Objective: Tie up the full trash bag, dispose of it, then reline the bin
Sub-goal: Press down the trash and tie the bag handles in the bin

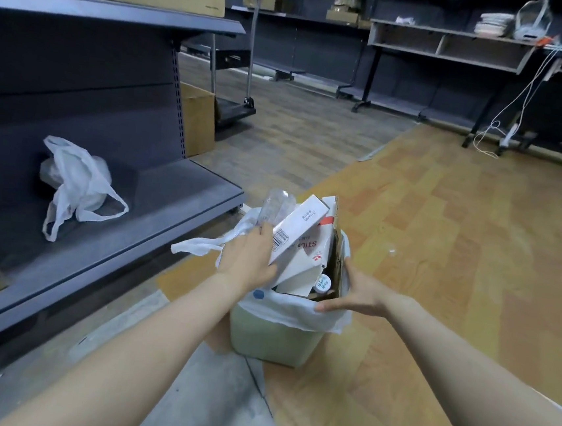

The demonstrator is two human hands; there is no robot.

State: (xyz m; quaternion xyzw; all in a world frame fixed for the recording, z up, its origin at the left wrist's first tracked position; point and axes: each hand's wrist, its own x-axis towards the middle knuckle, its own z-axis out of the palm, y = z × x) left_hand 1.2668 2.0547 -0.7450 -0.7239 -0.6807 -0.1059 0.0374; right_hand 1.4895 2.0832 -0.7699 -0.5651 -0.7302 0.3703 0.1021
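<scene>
A pale green bin (pixel 270 342) stands on the floor, lined with a white trash bag (pixel 294 312) folded over its rim. Boxes, cardboard and a clear plastic bottle (pixel 275 207) stick out of the top. My left hand (pixel 249 261) lies with straight fingers against a long white box (pixel 298 230) at the bin's left side. My right hand (pixel 356 294) is spread at the right side of the rim, thumb on the bag's fold and fingers by the cardboard. One bag handle (pixel 197 246) trails out to the left.
A second white plastic bag (pixel 76 186) lies on the low grey shelf (pixel 154 231) to the left. Cardboard boxes (pixel 197 120) sit beside and on the shelving. A trolley (pixel 231 105) stands behind. Desks with white cables (pixel 512 108) line the far right.
</scene>
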